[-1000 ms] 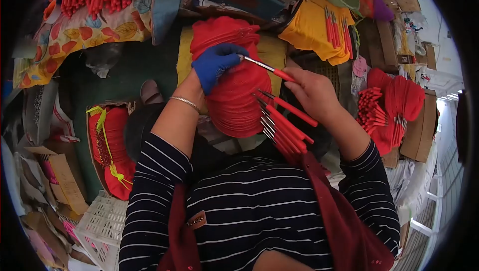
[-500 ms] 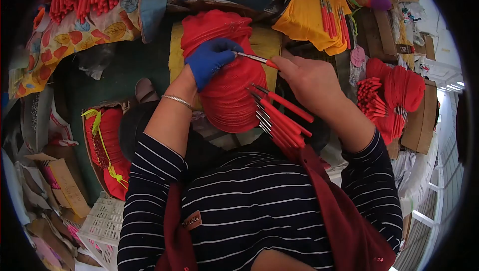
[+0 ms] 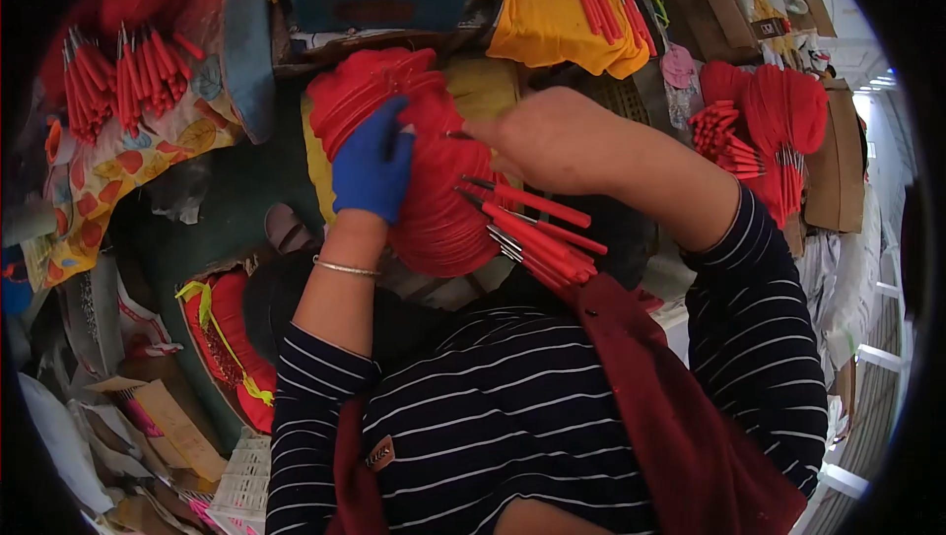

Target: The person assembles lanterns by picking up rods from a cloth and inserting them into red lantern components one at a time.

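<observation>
My left hand (image 3: pixel 374 166), in a blue glove, lies against a stack of thin red rounded pieces (image 3: pixel 443 225), thumb apart from the outstretched fingers. To its right, my bare right hand (image 3: pixel 557 141) is closed and smeared by motion. A short dark tip of a red-handled metal rod (image 3: pixel 458 135) sticks out from its fingers toward the stack; the handle is hidden in the hand. Below that hand, several similar red-handled rods (image 3: pixel 552 249) lie in a bunch, their metal ends pointing at the stack.
More red-handled rods (image 3: pixel 123 82) lie on a flowered cloth at the upper left. Others rest on a yellow cloth (image 3: pixel 552 13) at the back. At right, red pieces (image 3: pixel 783 111) lie beside a cardboard box (image 3: pixel 838 161). A box of red material (image 3: pixel 232 338) stands lower left.
My left fingers have left the rod's metal shaft and stretched out along the red stack. My right hand has moved left and down, over the stack. The camera view has shifted.
</observation>
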{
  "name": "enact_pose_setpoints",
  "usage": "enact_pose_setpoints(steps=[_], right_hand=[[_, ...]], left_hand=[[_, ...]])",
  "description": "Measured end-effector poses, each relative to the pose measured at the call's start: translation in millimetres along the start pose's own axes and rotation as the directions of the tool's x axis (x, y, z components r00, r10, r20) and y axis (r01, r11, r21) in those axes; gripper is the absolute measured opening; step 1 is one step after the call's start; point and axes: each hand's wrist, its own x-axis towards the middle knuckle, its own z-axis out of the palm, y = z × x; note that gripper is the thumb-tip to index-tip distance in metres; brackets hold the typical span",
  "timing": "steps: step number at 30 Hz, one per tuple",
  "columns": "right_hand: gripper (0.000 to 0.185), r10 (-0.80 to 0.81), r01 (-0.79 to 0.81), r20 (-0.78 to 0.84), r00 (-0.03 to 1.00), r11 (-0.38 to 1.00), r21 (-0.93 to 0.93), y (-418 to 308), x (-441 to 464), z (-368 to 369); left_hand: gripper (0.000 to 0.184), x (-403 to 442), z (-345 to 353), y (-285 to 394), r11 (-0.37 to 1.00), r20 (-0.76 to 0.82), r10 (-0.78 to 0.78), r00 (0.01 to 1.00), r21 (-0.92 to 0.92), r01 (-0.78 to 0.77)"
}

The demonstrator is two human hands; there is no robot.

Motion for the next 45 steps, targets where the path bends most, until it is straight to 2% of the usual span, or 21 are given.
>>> enact_pose_setpoints(steps=[1, 2, 3, 4, 6, 8, 10, 11, 13, 19, 23, 24, 27, 29, 33, 35, 37, 38, 40, 41, 45], right_hand=[[0.033, 0.016, -0.016, -0.002, 1.000, 1.000, -0.001, 7.8, -5.8, 4.0], [0.038, -0.085, 0.041, 0.089, 0.992, 0.911, 0.409, 19.2, -10.5, 10.5], [0.043, -0.207, 0.047, 0.121, 0.971, 0.660, 0.750, 31.7, -14.1, 14.0], [0.046, -0.129, -0.161, 0.228, 0.965, 0.397, 0.904, 47.1, -14.8, 11.7], [0.049, 0.247, -0.102, -0.014, 0.969, 0.448, 0.888, 102.0, 3.4, 45.8], [0.042, 0.541, -0.245, -0.114, 0.833, 0.545, 0.802, 158.7, 14.9, 67.3], [0.032, 0.560, -0.359, -0.452, 0.694, 0.814, 0.456, 241.8, 29.1, 118.1], [0.032, 0.559, -0.356, -0.453, 0.695, 0.814, 0.459, 252.6, 31.3, 116.8], [0.024, 0.692, -0.638, -0.465, 0.552, 0.709, 0.298, 269.3, 38.7, 119.3], [0.021, 0.770, -0.783, -0.385, 0.510, 0.600, 0.164, 277.7, 71.3, 111.5], [0.024, 0.682, -0.674, -0.515, 0.520, 0.697, 0.242, 311.1, 77.2, 128.9], [0.034, 0.752, -0.609, -0.414, 0.514, 0.659, 0.441, 305.1, 73.8, 121.8], [0.047, 0.707, -0.482, -0.504, 0.496, 0.707, 0.517, 259.8, 54.4, 117.9], [0.054, 0.748, -0.138, -0.241, 0.618, 0.406, 0.903, 199.5, 32.2, 97.5], [0.037, 0.632, 0.179, -0.212, 0.745, 0.116, 0.977, 121.7, 13.8, 104.1], [0.028, 0.534, 0.174, -0.188, 0.824, 0.078, 0.982, 78.7, 5.4, 94.3], [0.021, 0.446, 0.176, -0.245, 0.861, 0.192, 0.966, 56.7, 4.9, 106.1], [0.016, 0.400, 0.126, -0.359, 0.843, 0.502, 0.856, 47.9, 0.8, 104.0], [0.013, 0.296, 0.069, -0.363, 0.883, 0.685, 0.725, 32.2, -8.7, 91.6], [0.013, 0.340, 0.023, -0.278, 0.898, 0.595, 0.803, 26.7, -9.6, 97.0], [0.017, 0.390, 0.051, -0.265, 0.882, 0.480, 0.876, 7.9, -19.4, 97.7]], left_hand=[[0.035, -1.7, -3.6, 7.1, 0.991, -0.080, -0.126, 0.989, 0.041, 0.129], [0.032, -2.3, -5.2, 12.7, 0.965, -0.165, -0.239, 0.957, 0.068, 0.253], [0.032, -3.3, -5.0, 11.4, 0.972, -0.155, -0.218, 0.964, 0.060, 0.229], [0.030, -2.9, -4.9, 6.4, 0.975, -0.201, -0.134, 0.970, 0.149, 0.165], [0.028, 2.4, -5.5, 4.2, 0.970, -0.235, -0.026, 0.972, 0.228, 0.081], [0.025, 6.5, -11.9, 6.4, 0.913, -0.191, -0.070, 0.979, 0.383, 0.140], [0.024, 12.8, -13.3, 9.3, 0.900, -0.190, 0.054, 0.980, 0.435, 0.034], [0.023, 14.6, -12.9, 9.2, 0.872, -0.185, 0.166, 0.969, 0.486, -0.057], [0.023, 15.3, -4.3, 6.8, 0.883, -0.193, 0.198, 0.961, 0.460, -0.090], [0.025, 18.3, -2.9, 3.8, 0.817, -0.187, 0.310, 0.932, 0.554, -0.161], [0.030, 20.1, 0.5, -2.0, 0.825, -0.157, 0.198, 0.968, 0.560, -0.078], [0.030, 20.4, 0.0, -0.7, 0.819, -0.161, 0.190, 0.968, 0.569, -0.066], [0.031, 20.6, -1.1, 2.9, 0.865, -0.189, 0.077, 0.979, 0.501, 0.029], [0.030, 20.8, -2.0, 2.3, 0.834, -0.193, 0.145, 0.970, 0.552, -0.015], [0.027, 20.6, -5.5, 7.9, 0.856, -0.194, 0.168, 0.967, 0.515, -0.045], [0.020, 20.2, -6.0, 6.3, 0.855, -0.157, 0.252, 0.955, 0.499, -0.144], [0.017, 16.4, 0.8, -0.6, 0.942, -0.116, 0.114, 0.987, 0.327, -0.071], [0.015, 14.5, 4.7, -4.7, 0.988, -0.044, -0.019, 0.999, 0.152, 0.026], [0.017, 15.1, 5.2, -16.5, 0.997, 0.042, -0.055, 0.998, -0.059, 0.057], [0.018, 16.9, 1.0, -17.4, 0.961, 0.135, -0.072, 0.988, -0.257, 0.105], [0.023, 21.0, -20.9, -15.9, 0.893, 0.330, -0.097, 0.939, -0.387, 0.228]])
